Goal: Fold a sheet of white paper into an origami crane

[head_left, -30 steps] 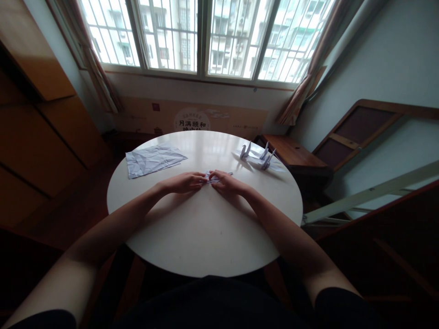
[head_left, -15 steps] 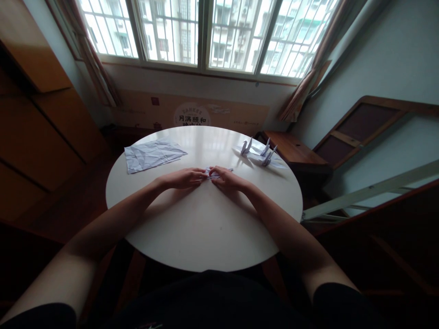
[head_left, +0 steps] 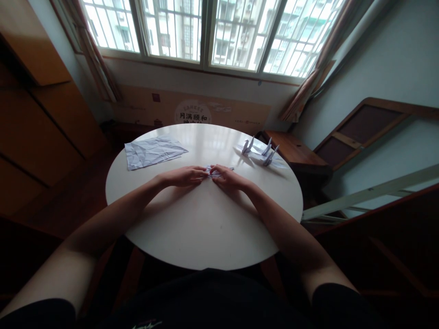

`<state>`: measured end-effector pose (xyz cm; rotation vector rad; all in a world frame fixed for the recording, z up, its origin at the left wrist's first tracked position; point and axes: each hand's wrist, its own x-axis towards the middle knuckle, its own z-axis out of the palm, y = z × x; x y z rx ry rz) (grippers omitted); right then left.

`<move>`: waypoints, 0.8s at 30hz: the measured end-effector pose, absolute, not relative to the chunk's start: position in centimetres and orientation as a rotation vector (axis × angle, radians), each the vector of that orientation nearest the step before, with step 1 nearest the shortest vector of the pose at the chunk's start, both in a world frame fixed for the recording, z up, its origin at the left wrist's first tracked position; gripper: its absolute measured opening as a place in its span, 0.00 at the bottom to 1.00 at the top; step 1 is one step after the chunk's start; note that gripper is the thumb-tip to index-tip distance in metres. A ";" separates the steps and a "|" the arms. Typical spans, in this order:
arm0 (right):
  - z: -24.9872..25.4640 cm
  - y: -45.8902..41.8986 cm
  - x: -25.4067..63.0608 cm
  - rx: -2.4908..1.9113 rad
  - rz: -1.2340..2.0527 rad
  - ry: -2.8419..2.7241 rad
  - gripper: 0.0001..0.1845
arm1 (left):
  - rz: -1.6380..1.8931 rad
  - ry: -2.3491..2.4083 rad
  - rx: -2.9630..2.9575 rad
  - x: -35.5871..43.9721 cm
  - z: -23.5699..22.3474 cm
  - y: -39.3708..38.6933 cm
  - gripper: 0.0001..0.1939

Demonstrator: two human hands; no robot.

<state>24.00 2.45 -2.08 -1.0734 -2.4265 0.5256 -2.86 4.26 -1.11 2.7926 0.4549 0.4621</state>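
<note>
A small folded piece of pale paper (head_left: 216,171) lies at the middle of a round white table (head_left: 202,228). My left hand (head_left: 185,176) and my right hand (head_left: 227,177) meet over it, fingertips pinched together and pressing on the paper. Most of the paper is hidden under my fingers. Both forearms rest across the tabletop.
A stack of creased paper sheets (head_left: 151,151) lies at the table's far left. Two or three folded paper cranes (head_left: 260,151) stand at the far right on another sheet. A low wooden bench (head_left: 291,153) is beyond the table's right edge, with a cardboard box (head_left: 192,112) under the window.
My hands stay on the folded paper with hardly any shift. The view has tilted slightly, so the table sits a little higher in the picture.
</note>
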 end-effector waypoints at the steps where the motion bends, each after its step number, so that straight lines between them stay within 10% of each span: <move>1: -2.1 2.4 24.0 -1.073 0.526 -2.428 0.14 | 0.462 0.452 2.792 -2.9 -1.1 4.3 0.22; 24: -1.7 2.1 23.9 -1.120 0.528 -2.414 0.14 | 0.486 0.414 2.780 -3.0 -1.1 4.3 0.21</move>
